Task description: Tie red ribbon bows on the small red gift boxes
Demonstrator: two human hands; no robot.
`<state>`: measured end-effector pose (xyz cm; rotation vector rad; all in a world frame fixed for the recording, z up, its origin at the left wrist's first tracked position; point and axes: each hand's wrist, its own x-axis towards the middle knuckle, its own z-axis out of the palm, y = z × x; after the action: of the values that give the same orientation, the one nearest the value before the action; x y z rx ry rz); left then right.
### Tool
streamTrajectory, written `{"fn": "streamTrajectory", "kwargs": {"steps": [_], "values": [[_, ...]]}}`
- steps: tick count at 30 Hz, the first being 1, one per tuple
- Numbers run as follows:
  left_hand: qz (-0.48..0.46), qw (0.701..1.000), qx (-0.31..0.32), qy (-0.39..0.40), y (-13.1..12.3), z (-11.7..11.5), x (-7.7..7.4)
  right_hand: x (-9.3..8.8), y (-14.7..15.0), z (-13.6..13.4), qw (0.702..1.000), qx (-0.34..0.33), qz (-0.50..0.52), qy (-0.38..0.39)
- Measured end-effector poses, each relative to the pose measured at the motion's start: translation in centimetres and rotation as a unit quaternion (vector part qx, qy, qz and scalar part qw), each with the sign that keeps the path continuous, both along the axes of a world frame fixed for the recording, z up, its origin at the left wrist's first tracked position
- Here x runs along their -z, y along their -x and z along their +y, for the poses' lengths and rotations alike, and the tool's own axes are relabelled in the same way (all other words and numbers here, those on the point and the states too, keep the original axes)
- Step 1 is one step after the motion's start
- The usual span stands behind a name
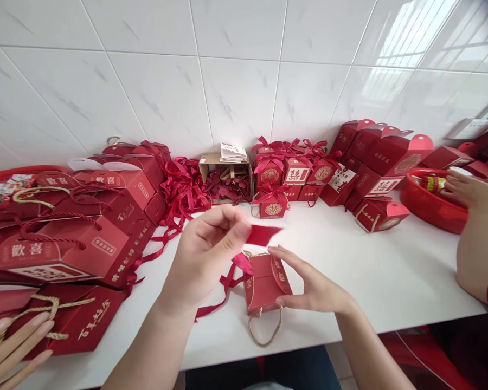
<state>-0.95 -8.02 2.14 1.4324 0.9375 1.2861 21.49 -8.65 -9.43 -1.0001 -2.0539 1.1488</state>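
My left hand [211, 249] pinches a red satin ribbon [263, 235] between thumb and fingers, its cut end pointing right. More of the ribbon [228, 284] trails down over the white table beside a small red gift box [262, 281]. That box has gold print on its rounded flaps and a beige rope handle [266, 341] hanging toward me. At the box's right side, my right hand [309, 281] is open, thumb and index finger spread. The thumb appears to rest at the box's near right edge; whether the index finger touches it I cannot tell.
Red gift boxes [65, 244] are stacked at left, near a heap of red ribbons [187, 187]. A cardboard box [225, 160] and ribbon-tied boxes [270, 173] stand by the tiled wall. Other people's hands show at left [20, 346] and at right, by a red basin [435, 214].
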Motion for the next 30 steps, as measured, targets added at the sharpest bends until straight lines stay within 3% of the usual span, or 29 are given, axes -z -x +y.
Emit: {"fn": "streamTrajectory", "kwargs": {"steps": [5,10,13,22,24,28,30], "values": [[0.254,0.966,0.038,-0.033,-2.0,-0.2,2.9,1.6,0.8,-0.5,0.983,0.030,0.165,0.073],[0.428,0.896,-0.034,-0.115,-3.3,-0.4,6.3,2.3,1.4,-1.3,0.965,0.031,0.246,0.092],[0.454,0.883,-0.041,-0.112,-3.4,-0.5,7.0,2.6,1.6,-1.5,0.963,0.028,0.253,0.091],[0.460,0.883,-0.036,-0.086,-3.7,-0.4,7.2,3.5,1.9,-1.6,0.962,0.035,0.252,0.103],[0.463,0.882,-0.036,-0.085,-3.7,-0.3,7.3,3.9,2.2,-1.6,0.954,0.071,0.277,0.092],[0.457,0.883,-0.048,-0.096,-3.7,-0.2,7.7,4.0,2.8,-1.8,0.946,0.215,0.241,0.029],[0.447,0.888,-0.049,-0.096,-3.7,-0.2,7.9,3.4,3.1,-1.9,0.957,0.210,0.201,0.024]]}}
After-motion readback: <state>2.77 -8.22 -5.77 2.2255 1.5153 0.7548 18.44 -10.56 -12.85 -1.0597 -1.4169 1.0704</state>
